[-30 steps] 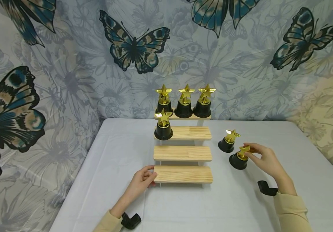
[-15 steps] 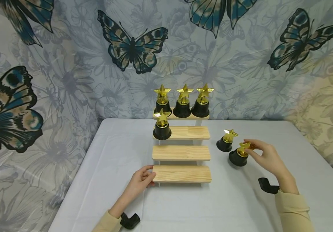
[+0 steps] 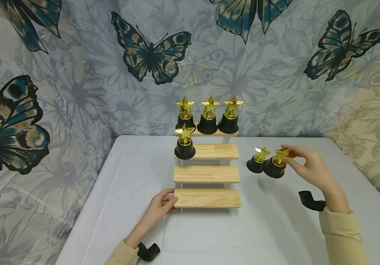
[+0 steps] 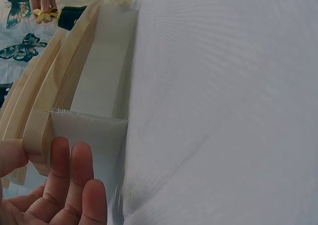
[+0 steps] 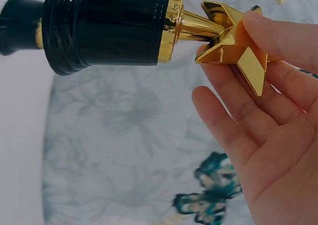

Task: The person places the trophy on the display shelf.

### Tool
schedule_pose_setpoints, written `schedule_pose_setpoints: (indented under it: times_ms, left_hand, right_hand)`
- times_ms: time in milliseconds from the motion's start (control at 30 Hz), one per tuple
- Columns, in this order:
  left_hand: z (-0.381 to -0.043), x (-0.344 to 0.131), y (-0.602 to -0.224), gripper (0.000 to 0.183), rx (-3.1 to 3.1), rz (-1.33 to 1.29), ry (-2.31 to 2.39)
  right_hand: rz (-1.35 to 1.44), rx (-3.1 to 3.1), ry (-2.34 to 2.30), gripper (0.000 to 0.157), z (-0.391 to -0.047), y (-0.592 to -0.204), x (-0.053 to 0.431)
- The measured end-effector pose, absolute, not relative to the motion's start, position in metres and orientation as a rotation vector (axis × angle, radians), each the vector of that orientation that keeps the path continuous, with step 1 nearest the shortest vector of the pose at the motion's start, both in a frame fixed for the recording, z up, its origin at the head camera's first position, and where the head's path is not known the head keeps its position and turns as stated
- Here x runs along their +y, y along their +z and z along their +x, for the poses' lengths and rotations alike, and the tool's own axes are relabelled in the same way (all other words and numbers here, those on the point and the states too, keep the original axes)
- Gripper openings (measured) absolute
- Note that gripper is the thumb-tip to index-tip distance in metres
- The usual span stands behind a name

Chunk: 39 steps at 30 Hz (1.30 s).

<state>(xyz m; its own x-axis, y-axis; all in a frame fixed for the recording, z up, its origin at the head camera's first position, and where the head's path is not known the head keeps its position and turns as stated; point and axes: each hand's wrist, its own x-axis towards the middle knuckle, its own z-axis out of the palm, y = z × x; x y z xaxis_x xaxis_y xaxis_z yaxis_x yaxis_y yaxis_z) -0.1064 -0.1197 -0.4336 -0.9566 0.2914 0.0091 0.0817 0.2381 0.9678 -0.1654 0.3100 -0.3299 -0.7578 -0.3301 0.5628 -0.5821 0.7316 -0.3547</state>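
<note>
My right hand (image 3: 310, 165) pinches the gold star of a small black-based trophy (image 3: 275, 167) and holds it above the table. In the right wrist view the thumb and fingers grip the star (image 5: 233, 46) from both sides. Beside it a second star trophy (image 3: 256, 162) stands on the table, overlapped by the held one in the head view. My left hand (image 3: 160, 204) pinches the left end of the lowest wooden shelf (image 3: 207, 198); in the left wrist view the thumb lies on one face and fingers (image 4: 59, 160) lie below it.
The stepped stand carries three trophies (image 3: 208, 119) on its top shelf and one trophy (image 3: 185, 145) at the left of the second shelf (image 3: 218, 151). The third shelf (image 3: 206, 175) is bare wood. A white cloth covers the table (image 3: 127, 165); a butterfly-print backdrop (image 3: 94, 110) rises behind.
My right hand has lifted its trophy off the table and carried it away from me, up close to the standing trophy. The left hand has kept its hold on the lowest shelf.
</note>
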Motion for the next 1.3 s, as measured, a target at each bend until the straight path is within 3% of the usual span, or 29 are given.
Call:
schedule_pose_setpoints:
  times_ms: [500,1000,1300]
  left_hand:
    - [-0.106,-0.119,-0.433,0.035,2.337,0.360,1.813]
    - [-0.106,-0.119,-0.432,0.036,2.326,0.349,1.820]
    - [-0.116,-0.122,-0.460,0.041,2.310,0.342,1.849]
  right_hand:
    - [0.780,-2.408,0.680,0.044,-0.172,-0.283,0.288]
    - [0.914,-2.407,0.702,0.046,-0.187,-0.262,0.254]
    - [1.098,-2.331,0.736,0.047,-0.194,-0.249,0.226]
